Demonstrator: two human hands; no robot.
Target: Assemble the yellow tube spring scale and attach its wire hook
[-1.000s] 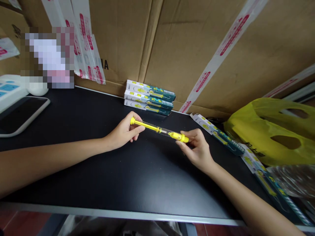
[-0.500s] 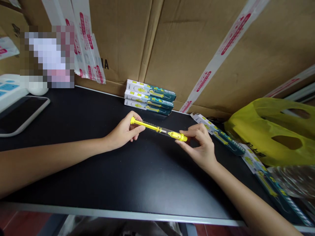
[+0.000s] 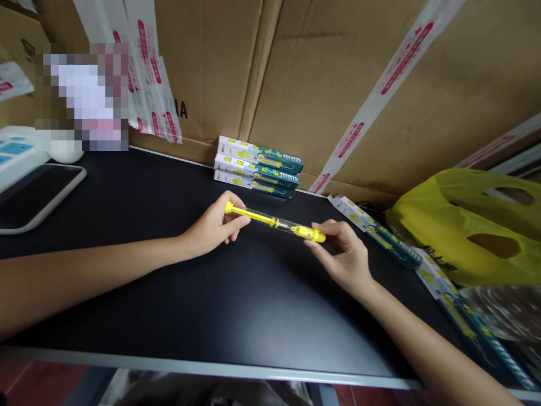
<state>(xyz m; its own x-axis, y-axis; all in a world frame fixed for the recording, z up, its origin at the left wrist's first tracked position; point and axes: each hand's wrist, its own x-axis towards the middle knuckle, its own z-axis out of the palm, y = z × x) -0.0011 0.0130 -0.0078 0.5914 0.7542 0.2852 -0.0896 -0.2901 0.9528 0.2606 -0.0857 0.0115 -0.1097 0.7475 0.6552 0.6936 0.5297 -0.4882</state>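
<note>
A spring scale (image 3: pixel 285 225) with a clear tube and yellow ends is held between both hands above the black table (image 3: pixel 236 316), its right end a little lower than its left. My left hand (image 3: pixel 220 221) pinches the left end, thumb in front and fingers behind. At the other end, the thumb and fingers of my right hand (image 3: pixel 346 251) close on the yellow cap (image 3: pixel 313 233). Inside the tube a yellow rod and a short length of metal show.
Several printed boxes (image 3: pixel 257 166) are stacked against the cardboard (image 3: pixel 203 67). On the right lie another box (image 3: pixel 376 231), a further box (image 3: pixel 469 318) and a yellow plastic bag (image 3: pixel 448 220). A phone (image 3: pixel 38 197) and a white power strip (image 3: pixel 17 149) are at the left.
My right hand's fingers have shifted slightly, and the yellow cap sits a touch farther right. My left hand holds nearly the same place.
</note>
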